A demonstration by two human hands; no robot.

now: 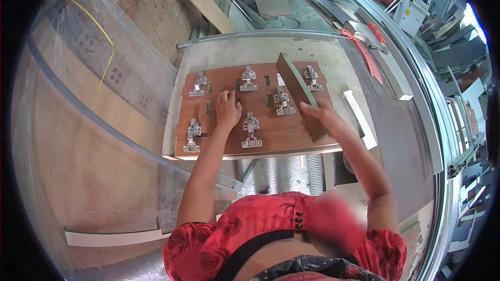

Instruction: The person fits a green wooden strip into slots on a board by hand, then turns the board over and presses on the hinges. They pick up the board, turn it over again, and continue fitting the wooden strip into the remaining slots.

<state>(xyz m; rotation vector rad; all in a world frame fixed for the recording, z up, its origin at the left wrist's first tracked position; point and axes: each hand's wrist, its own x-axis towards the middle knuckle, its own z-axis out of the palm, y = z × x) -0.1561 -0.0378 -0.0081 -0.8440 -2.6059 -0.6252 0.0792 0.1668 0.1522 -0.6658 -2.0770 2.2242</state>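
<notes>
Several silver cabinet hinges, among them one hinge (pixel 251 131) near the front and one hinge (pixel 249 79) at the back, sit on reddish-brown wooden panels (pixel 224 140) laid side by side on the bench. My left hand (pixel 228 109) lies on these panels between the hinges, its fingers stretched over the surface beside a dark slot. My right hand (pixel 322 115) grips a narrow brown board (pixel 296 80) with a greenish edge. That board is tilted up on its side above the right part of the panels, and its lower end is blurred and partly hidden by the hand.
A pale bench top (pixel 312 47) bears the panels. To the right lie a white strip (pixel 360 119), red-handled tools (pixel 364 54) and a long rail. Plastic-wrapped sheets (pixel 94 140) stand on the left. Boards lean on the brick wall behind, with a machine (pixel 414 8) far right.
</notes>
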